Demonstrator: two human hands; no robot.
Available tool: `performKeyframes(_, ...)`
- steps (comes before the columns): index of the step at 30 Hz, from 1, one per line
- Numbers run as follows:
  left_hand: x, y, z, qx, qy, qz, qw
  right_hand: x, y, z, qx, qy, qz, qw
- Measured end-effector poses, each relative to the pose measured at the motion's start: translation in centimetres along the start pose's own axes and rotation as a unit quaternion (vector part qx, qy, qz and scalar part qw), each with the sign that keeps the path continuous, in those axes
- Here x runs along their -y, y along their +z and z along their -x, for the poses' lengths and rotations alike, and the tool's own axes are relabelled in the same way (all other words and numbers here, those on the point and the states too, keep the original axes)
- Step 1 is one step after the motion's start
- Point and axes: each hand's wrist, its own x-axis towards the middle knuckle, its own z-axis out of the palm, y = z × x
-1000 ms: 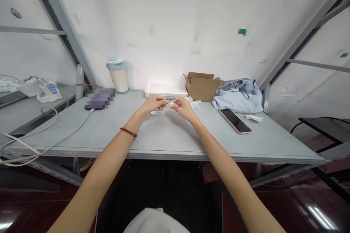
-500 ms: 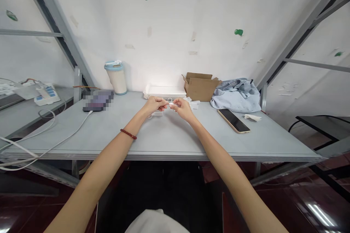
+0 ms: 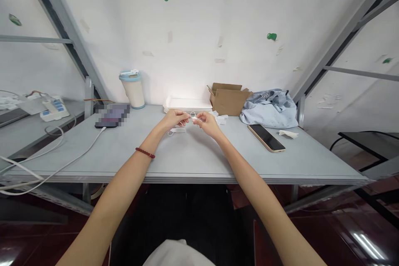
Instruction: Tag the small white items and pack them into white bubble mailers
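The left hand and right hand are pinching a white string loop, grips nearly closed, while a white tag is lying nearby

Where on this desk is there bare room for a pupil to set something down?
Bare desk lies between left forearm and right forearm; between the blurred device and left forearm; and front right, between right forearm, phone and desk edge. Crowded: the back, where white stack, cardboard box and bundled cloth sit close; also around left hand and right hand.
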Motion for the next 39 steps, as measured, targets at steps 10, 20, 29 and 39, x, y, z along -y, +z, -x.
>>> performKeyframes(10, -0.2, 0.7, 0.3, 0.003, -0.012, -0.007, 1.0, -0.1, 0.0, 0.4, -0.005, -0.025, 0.056, 0.998)
performKeyframes(20, 0.1, 0.0, 0.0, 0.038, -0.013, 0.0, 0.999, 0.0, 0.2, 0.5, 0.002, -0.046, 0.067, 0.997)
performKeyframes(29, -1.6, -2.4, 0.9, 0.053, -0.07, -0.059, 0.994, -0.3, 0.1, 0.1, 0.031, -0.055, 0.139, 0.988)
performKeyframes(39, -1.7, -6.1, 1.5, 0.036, -0.121, -0.162, 0.979, -0.9, -1.1, -0.2, -0.005, -0.026, 0.384, 0.923)
